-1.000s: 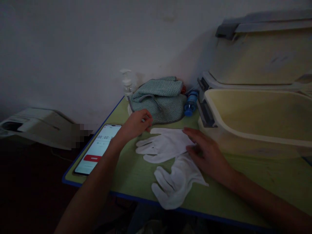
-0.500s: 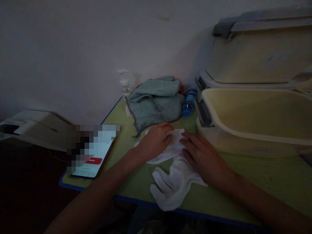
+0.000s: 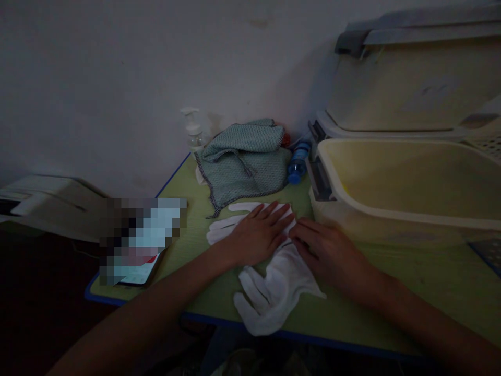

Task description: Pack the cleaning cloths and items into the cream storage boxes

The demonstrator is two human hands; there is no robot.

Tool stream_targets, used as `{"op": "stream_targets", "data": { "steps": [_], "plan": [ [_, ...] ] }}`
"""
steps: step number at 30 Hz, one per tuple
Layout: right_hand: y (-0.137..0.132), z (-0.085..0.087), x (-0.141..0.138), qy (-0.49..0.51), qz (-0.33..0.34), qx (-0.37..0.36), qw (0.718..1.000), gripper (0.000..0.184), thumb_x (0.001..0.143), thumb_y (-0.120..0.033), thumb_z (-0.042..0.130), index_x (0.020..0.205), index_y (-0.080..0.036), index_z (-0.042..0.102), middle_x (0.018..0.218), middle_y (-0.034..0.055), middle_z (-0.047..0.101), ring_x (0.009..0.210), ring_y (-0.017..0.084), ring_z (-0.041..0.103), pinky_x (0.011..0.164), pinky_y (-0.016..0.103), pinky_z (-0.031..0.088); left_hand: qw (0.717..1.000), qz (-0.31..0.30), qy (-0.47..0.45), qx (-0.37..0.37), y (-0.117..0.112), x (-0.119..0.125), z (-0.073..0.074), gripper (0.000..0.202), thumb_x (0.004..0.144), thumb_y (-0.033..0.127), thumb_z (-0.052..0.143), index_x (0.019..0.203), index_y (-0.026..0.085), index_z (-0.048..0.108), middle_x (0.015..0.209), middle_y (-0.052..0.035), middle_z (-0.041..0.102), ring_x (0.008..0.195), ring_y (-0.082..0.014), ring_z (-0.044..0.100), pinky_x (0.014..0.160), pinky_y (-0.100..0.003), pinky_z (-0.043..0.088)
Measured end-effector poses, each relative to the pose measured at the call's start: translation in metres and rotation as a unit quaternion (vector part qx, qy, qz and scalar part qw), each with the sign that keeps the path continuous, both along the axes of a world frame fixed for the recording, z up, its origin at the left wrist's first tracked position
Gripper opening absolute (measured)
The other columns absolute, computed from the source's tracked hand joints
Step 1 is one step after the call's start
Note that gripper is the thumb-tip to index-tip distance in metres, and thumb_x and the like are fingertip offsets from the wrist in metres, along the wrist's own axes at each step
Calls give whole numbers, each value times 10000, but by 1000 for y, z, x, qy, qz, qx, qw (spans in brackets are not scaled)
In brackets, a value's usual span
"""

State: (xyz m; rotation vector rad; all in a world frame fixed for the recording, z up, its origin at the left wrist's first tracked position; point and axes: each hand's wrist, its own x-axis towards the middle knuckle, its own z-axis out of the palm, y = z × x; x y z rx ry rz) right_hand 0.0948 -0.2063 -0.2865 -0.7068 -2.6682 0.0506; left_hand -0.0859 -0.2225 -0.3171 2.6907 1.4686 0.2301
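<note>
Two white cloth gloves lie on the green table (image 3: 391, 308). My left hand (image 3: 258, 235) rests flat, fingers stretched out, on the farther white glove (image 3: 219, 228), whose fingers stick out to the left. My right hand (image 3: 326, 253) lies on the cuff end of the nearer white glove (image 3: 270, 292), fingers slightly bent and pressed down; its fingertips meet my left hand's. The nearer glove's fingers point toward the table's front edge.
A grey-green knitted cloth (image 3: 245, 162) lies behind the gloves, with a pump bottle (image 3: 193, 133) to its left and a blue-capped bottle (image 3: 297, 163) to its right. A large cream tub (image 3: 391, 214) stands at right. A phone (image 3: 141, 261) lies at left.
My left hand came from the knitted cloth down onto the farther glove and flattened there. My right hand slid slightly inward on the gloves. The view shifted a little.
</note>
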Motion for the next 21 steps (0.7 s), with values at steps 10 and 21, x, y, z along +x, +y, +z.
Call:
{"op": "stream_targets", "data": {
  "steps": [10, 21],
  "plan": [
    [-1, 5, 9, -62, 23, -184, 981, 171, 776, -219, 630, 918, -175, 547, 1034, 75, 577, 917, 197, 576, 785, 335, 469, 998, -4, -48, -29, 0, 0, 4, 482, 931, 307, 324, 1381, 139, 292, 1484, -116, 261, 1381, -228, 191, 1099, -463, 211],
    [-11, 20, 13, 82, 50, -265, 960, 207, 744, -41, 496, 820, -217, 416, 778, -20, 539, 684, 108, 533, 592, 217, 438, 832, -64, -436, -338, 7, -17, 40, 276, 871, 354, 470, 976, 156, 631, 997, -65, 668, 936, -150, 612, 862, -282, 456]
  ]
}}
